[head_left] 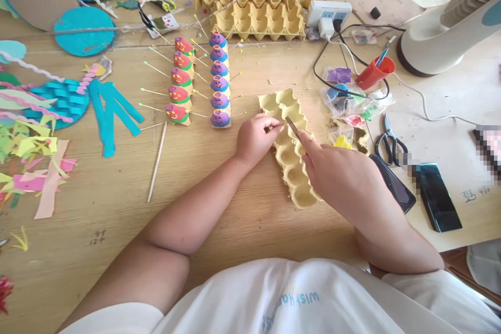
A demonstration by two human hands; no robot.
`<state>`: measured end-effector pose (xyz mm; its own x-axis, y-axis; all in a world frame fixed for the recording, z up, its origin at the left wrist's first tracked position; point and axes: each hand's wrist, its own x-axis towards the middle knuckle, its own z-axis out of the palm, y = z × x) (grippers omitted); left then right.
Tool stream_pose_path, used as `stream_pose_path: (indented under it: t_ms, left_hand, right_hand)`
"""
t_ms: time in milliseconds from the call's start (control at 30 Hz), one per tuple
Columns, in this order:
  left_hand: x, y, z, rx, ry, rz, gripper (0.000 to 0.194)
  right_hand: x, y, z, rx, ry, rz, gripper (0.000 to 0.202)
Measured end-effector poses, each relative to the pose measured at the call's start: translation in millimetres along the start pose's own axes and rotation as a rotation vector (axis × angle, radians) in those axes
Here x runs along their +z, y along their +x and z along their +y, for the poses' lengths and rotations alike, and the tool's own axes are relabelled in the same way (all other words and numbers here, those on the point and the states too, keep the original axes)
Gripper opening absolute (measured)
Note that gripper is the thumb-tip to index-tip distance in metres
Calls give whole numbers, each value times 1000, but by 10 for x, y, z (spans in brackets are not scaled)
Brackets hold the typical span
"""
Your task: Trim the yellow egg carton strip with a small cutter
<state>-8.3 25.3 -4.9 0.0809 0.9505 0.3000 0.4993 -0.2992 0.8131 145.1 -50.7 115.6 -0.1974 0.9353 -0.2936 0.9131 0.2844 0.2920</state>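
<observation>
A strip of yellow pulp egg carton (295,173), two cups wide, lies slanted on the wooden table before me. My left hand (258,138) is closed at the strip's left edge, thumb and fingers pinching the rim. From above the strip, my right hand (332,169) grips a thin dark blade (291,127), perhaps a knife, its forefinger stretched along it. The blade's tip rests over the cups near my left fingers; its handle is hidden in my palm. Beyond stand a red-painted row of cups (180,78) and a purple-and-blue row (219,83), both with faces and stick feelers.
More egg trays (258,21) lie at the back beside a power strip (329,13). To the right are scissors (387,143), two phones (438,198), an orange cup (376,74) and a white appliance (434,36). A white stick (157,162) and paper scraps (35,167) lie left.
</observation>
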Motion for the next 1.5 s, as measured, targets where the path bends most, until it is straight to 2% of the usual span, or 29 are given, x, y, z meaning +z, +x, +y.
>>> stream_pose_path:
  t_ms: [400,733,867,1300,1500]
  left_hand:
    - [1,-1,1,22,1,2,5]
    - [-3,0,15,2,14,-4,6]
    - [-6,1,17,-1,9,-8,6]
    - [-1,-3,15,-10,13,-7,7]
    - [-3,-4,22,-1,16,-6,6]
  right_hand:
    - [-20,39,14,17,9,-17,60]
    - [17,0,2,12,0,39,59]
    - [-7,-29,-4,-23,-12,3,58]
    - [48,10,0,18,28,70,57]
    - [15,-19,15,-1,1,38,57]
